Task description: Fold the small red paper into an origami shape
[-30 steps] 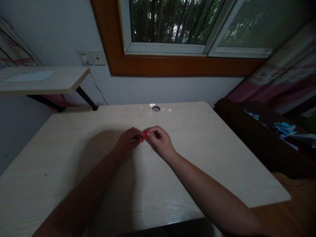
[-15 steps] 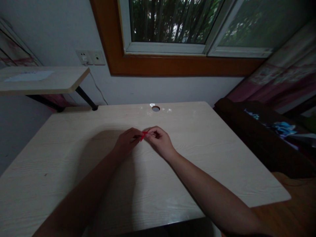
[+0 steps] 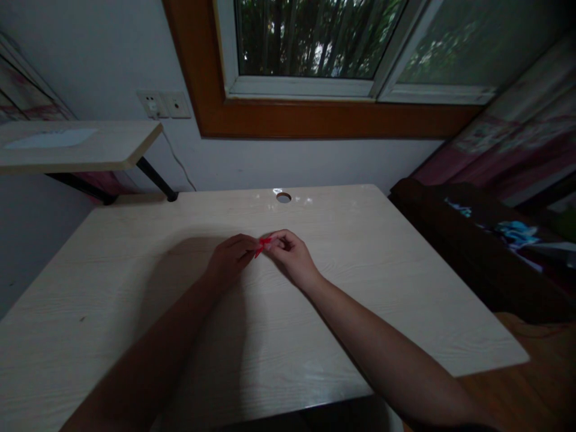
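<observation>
A small red ribbon (image 3: pixel 264 242), folded or knotted, is pinched between my two hands over the middle of the desk. My left hand (image 3: pixel 231 257) has its fingertips closed on the ribbon's left side. On the other side, my right hand (image 3: pixel 290 252) pinches it between thumb and forefinger. A short pointed end slants down toward me between the hands. Fingertips cover much of the ribbon, so I cannot make out how it is folded.
The pale wood-grain desk (image 3: pixel 360 258) has a round cable hole (image 3: pixel 284 197) near its back edge. At the back left stands a raised shelf (image 3: pixel 81 147) on black legs, with a paper sheet (image 3: pixel 51 138) on it. A dark brown piece of furniture (image 3: pixel 432 228) is right of the desk.
The fingers of my left hand have straightened slightly around the ribbon, and a bit more red shows between the hands. Both hands stay in nearly the same place.
</observation>
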Demonstrator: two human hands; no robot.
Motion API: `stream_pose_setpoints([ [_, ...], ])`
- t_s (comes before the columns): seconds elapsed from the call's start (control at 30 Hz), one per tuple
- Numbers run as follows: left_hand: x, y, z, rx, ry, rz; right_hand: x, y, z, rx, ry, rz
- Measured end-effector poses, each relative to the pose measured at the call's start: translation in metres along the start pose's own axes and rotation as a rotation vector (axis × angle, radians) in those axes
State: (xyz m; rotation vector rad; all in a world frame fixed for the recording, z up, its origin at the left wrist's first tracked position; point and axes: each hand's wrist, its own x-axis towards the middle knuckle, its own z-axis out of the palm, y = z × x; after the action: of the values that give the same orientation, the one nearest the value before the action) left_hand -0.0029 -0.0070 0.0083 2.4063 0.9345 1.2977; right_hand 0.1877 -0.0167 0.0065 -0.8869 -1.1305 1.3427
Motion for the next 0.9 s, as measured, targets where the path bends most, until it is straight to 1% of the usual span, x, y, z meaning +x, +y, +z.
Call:
stream_pose_setpoints([
  [0.2, 0.0024, 0.0028, -0.0019, 0.069, -0.001, 0.043, 0.0016, 0.0044, -0.0008, 0.154, -0.009, 0.068],
  [0.3, 0.0021, 0.0031, -0.0021, 0.082, -0.006, 0.052, 0.0011, 0.0043, -0.0004, 0.197, -0.012, 0.092],
  [0.43, -0.0005, 0.0011, -0.0016, 0.100, -0.031, 0.018, 0.0002, 0.0028, 0.0014, 0.205, 0.001, 0.108],
  [0.63, -0.0034, -0.0010, -0.0016, 0.142, -0.051, 0.045, 0.0008, 0.0050, 0.0019, 0.198, 0.000, 0.103],
  [0.9, -0.0020, -0.0001, -0.0021, 0.167, -0.028, 0.063, 0.0003, 0.0094, 0.0009, 0.175, -0.025, 0.083],
])
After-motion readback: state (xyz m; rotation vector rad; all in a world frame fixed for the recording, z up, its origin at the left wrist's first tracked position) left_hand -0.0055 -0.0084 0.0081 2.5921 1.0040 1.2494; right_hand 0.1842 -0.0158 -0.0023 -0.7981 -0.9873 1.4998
